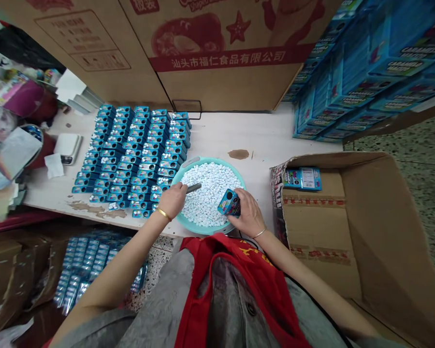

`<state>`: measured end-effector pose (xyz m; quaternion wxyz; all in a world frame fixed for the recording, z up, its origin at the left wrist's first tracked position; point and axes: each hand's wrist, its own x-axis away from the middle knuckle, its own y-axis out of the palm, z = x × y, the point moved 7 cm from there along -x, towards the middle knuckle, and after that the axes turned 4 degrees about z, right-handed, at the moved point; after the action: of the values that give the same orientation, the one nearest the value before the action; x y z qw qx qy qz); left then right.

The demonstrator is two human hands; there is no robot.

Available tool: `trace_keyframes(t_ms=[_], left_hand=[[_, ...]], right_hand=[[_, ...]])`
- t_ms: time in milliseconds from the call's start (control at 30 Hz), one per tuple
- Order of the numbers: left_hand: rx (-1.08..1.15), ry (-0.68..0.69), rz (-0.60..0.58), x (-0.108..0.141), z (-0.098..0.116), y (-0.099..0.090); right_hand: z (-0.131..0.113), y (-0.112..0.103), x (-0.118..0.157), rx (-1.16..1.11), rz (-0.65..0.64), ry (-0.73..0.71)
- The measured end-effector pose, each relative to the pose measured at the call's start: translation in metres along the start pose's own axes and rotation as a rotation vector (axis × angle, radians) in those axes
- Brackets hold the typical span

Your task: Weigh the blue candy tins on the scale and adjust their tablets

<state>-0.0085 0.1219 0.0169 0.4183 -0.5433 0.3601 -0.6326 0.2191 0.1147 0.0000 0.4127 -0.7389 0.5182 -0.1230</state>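
Observation:
My left hand (172, 200), with a gold bangle at the wrist, grips a narrow dark metal scoop (194, 188) over a teal plastic basin (201, 228). The basin holds a heap of small white mints (208, 193). My right hand (247, 212) holds a small blue tin (229, 203) tilted at the basin's near right edge, and its fingers hide part of the tin. Beside the basin, many similar blue tins (130, 159) stand in tight rows on the white table (239, 125).
A digital scale (68, 147) and mixed bags sit at the table's left end. Large printed cardboard cartons (221, 72) form the back wall. Stacked blue boxes (362, 72) rise at the upper right. An open cardboard box (319, 232) stands to the right, and packed tins (83, 266) lie on the floor at the lower left.

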Motion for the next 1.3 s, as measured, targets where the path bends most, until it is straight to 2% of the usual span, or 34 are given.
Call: trace_keyframes(t_ms=[33, 100, 200, 300, 400, 500, 633, 733, 833, 967, 1067, 1200, 1300], left_hand=[[0.011, -0.013, -0.008, -0.006, -0.008, 0.017], [0.049, -0.013, -0.018, -0.018, -0.011, 0.050], [0.126, 0.029, -0.023, -0.039, 0.009, 0.088], [0.208, 0.072, -0.014, -0.055, 0.032, 0.106], [0.290, 0.109, -0.002, -0.057, 0.035, 0.107], [0.354, 0.157, 0.010, -0.041, 0.025, 0.091], [0.404, 0.242, 0.036, -0.010, 0.015, 0.045], [0.400, 0.318, 0.054, 0.008, 0.022, 0.005], [0.299, 0.384, 0.024, 0.018, 0.039, -0.027], [0.001, 0.341, -0.102, 0.021, 0.062, -0.049], [-0.189, 0.278, -0.139, 0.023, 0.080, -0.064], [-0.281, 0.295, -0.101, 0.032, 0.107, -0.085], [-0.305, 0.320, -0.059, 0.035, 0.111, -0.093]], right_hand=[[0.003, -0.003, 0.001, -0.006, 0.013, 0.013], [0.008, -0.009, 0.003, -0.024, 0.034, 0.037], [0.013, -0.013, 0.006, -0.050, 0.042, 0.070], [0.015, -0.012, 0.007, -0.069, 0.034, 0.110], [0.015, -0.009, 0.007, -0.080, 0.036, 0.152], [0.015, -0.007, 0.008, -0.072, 0.047, 0.183], [0.013, -0.005, 0.005, -0.030, 0.056, 0.157], [0.007, -0.002, 0.000, -0.003, 0.045, 0.099], [-0.001, 0.002, -0.005, 0.003, 0.022, 0.038], [-0.010, 0.008, -0.006, -0.001, 0.009, -0.027], [-0.012, 0.012, -0.004, -0.001, 0.007, -0.051], [-0.012, 0.013, -0.003, -0.002, 0.024, -0.047], [-0.011, 0.012, -0.004, -0.004, 0.033, -0.043]])
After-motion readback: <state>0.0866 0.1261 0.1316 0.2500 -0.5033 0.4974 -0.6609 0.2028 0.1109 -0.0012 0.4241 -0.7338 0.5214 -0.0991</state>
